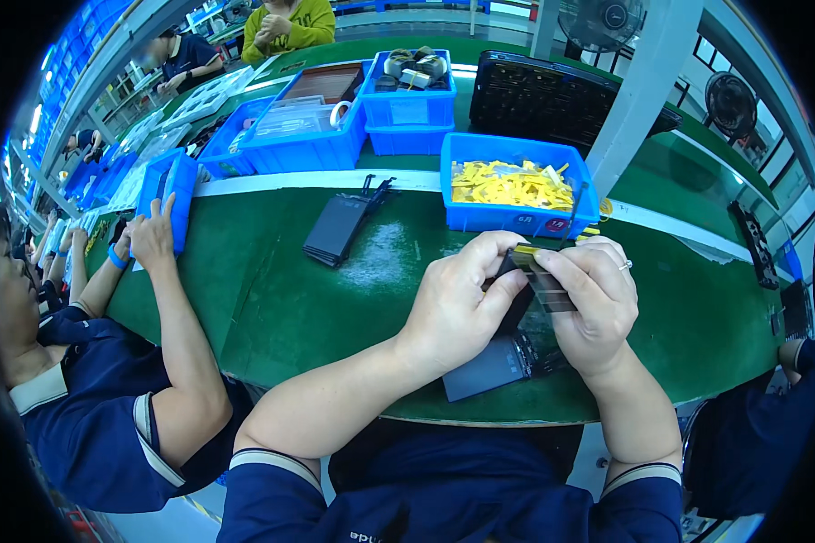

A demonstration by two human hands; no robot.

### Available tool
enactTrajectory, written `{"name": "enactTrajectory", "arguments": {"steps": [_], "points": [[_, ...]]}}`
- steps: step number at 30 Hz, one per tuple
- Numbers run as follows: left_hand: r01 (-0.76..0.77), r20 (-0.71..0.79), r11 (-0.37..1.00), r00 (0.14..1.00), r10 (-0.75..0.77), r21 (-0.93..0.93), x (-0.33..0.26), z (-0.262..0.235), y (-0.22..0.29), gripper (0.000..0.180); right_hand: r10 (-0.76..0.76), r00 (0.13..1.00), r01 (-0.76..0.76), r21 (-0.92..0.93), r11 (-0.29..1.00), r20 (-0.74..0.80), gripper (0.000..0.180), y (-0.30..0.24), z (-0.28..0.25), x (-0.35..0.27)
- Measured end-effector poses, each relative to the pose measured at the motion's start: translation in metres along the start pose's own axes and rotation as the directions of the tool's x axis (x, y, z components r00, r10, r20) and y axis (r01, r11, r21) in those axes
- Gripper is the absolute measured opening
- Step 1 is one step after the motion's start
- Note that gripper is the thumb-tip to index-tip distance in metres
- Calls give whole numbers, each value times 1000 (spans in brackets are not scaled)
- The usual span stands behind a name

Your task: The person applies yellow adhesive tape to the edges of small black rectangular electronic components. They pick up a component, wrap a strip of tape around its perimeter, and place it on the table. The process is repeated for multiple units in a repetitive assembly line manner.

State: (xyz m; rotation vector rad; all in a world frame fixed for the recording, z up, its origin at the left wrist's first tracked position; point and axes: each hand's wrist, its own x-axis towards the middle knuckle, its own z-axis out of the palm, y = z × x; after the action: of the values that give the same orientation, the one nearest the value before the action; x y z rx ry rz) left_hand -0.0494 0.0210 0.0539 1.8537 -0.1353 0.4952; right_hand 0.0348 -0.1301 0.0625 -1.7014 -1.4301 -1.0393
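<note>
Close together over the near right of the green table, both my hands are closed on thin parts. My left hand (462, 299) pinches a dark flat panel (513, 312) between thumb and fingers. A translucent dark strip (551, 294) with pale bands is gripped in my right hand (596, 303), which wears a ring. Along the top, between my fingertips, runs a small yellow strip (522, 255); whether it is stuck to the panel cannot be told. Beneath my hands, another dark panel (482, 371) with black ribbon ends lies on the table.
Beyond my hands stands a blue bin (466, 217) of yellow strips. Dark panels (340, 228) are stacked left of it. More blue bins (308, 154) line the back, beside a black tray (539, 104) and a metal post (638, 95). A co-worker's hand (154, 237) touches a bin at left.
</note>
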Motion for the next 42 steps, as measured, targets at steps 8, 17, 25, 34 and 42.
{"name": "enactTrajectory", "arguments": {"steps": [8, 17, 25, 34, 42], "points": [[-21, -35, 1000, 999, 21, -8, -1, 0, 0, 24, 33, 999, -33, -4, 999, -28, 33, -4, 4, 1], [-137, -67, 976, 986, 150, 172, -1, 3, -7, 23, 276, 961, -273, 116, 955, -7, 25, -7, 7, -1], [-261, -47, 921, 957, 286, 288, 0, 3, -7, 24, 264, 964, -265, 56, 963, 19, 20, -2, 3, 2], [-179, -117, 906, 964, 240, 383, 11, -13, -12, 19, 382, 909, -406, 144, 902, 168, 17, 2, -1, -1], [349, -421, 667, 905, -58, 658, 47, -125, -66, 23, 499, 808, -564, 168, 808, 314, 20, 9, 2, -6]]}}
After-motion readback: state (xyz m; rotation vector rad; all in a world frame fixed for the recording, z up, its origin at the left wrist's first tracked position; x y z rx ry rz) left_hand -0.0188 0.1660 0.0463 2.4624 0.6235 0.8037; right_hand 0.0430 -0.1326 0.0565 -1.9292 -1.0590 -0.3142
